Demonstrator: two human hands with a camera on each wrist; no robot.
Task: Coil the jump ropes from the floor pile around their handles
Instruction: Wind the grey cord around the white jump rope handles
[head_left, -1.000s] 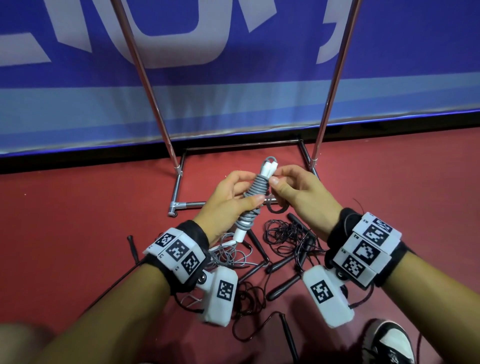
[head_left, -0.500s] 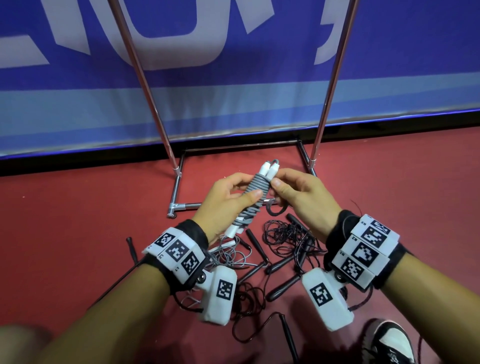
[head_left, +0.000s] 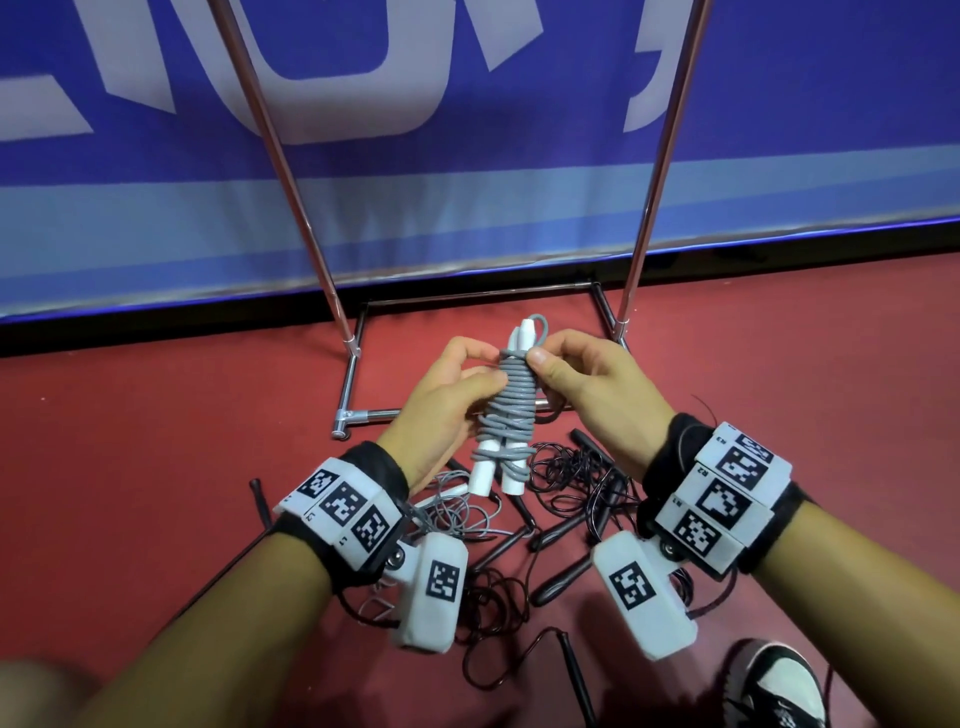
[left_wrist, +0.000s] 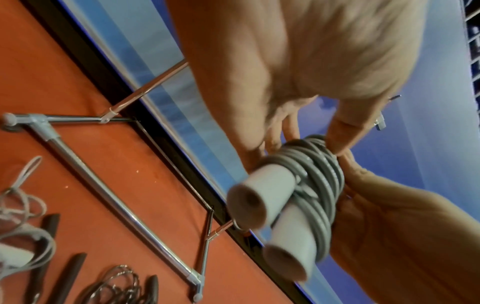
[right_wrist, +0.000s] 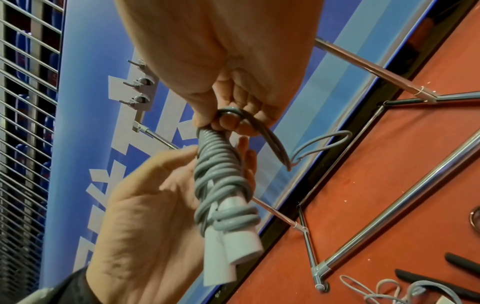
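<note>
A grey jump rope (head_left: 511, 400) is wound many times around its two white handles (head_left: 492, 475), held nearly upright above the floor pile. My left hand (head_left: 449, 384) grips the coil from the left, fingers behind and thumb in front. My right hand (head_left: 574, 371) pinches the top turns, and a short grey loop (right_wrist: 322, 142) of rope sticks out past its fingers. The handle ends (left_wrist: 262, 203) point toward the left wrist camera. On the red floor below lie black ropes with black handles (head_left: 566, 525) and another grey rope (head_left: 457, 512), all tangled.
A chrome rack (head_left: 363, 415) stands on the floor just beyond my hands, its two poles rising against a blue banner (head_left: 467, 156). A black and white shoe (head_left: 769, 686) is at the lower right. Hooks (right_wrist: 140, 84) hang on the rack's top bar.
The bundle has swung from a slant to nearly upright and come closer to me. My right hand has moved up to the top turns of the coil.
</note>
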